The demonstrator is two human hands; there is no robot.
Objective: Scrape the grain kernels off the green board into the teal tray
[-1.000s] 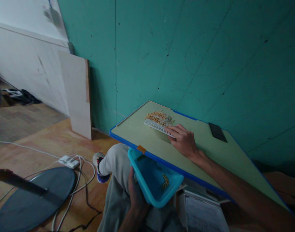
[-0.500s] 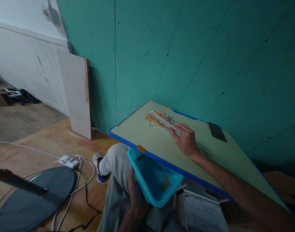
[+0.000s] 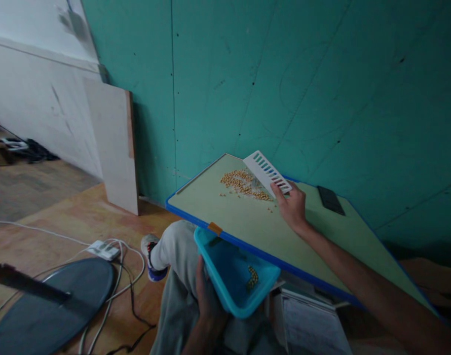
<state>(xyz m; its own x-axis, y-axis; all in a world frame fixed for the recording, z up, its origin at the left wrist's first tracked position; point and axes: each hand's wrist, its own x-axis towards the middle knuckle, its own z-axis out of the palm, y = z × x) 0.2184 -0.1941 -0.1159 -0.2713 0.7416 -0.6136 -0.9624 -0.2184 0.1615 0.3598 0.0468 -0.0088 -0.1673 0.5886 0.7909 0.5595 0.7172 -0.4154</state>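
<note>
My right hand (image 3: 294, 206) grips one end of a white plastic strip with a row of slots (image 3: 263, 172), tilted up over the table. Beside its lower edge lies a spread of yellow beans (image 3: 237, 181), mixed with small whitish grains. The pale green table (image 3: 199, 199) has a blue edge. Below that edge, my left hand (image 3: 209, 298) holds a light blue plastic basin (image 3: 229, 301) by its side, tipped under the table's rim. A small cluster of beans (image 3: 252, 277) rests inside the basin. Part of the basin is hidden by the table.
A dark phone-like slab (image 3: 331, 200) lies at the table's far right. Orange tape (image 3: 214, 228) marks the near edge. A green wall (image 3: 210, 98) stands behind. On the floor are a round grey base (image 3: 55, 315), cables, and a white power strip (image 3: 103, 250).
My right hand has shifted slightly right and turned the slotted strip, so its slotted face now shows and the beans are less covered. My left hand and the basin stay nearly still.
</note>
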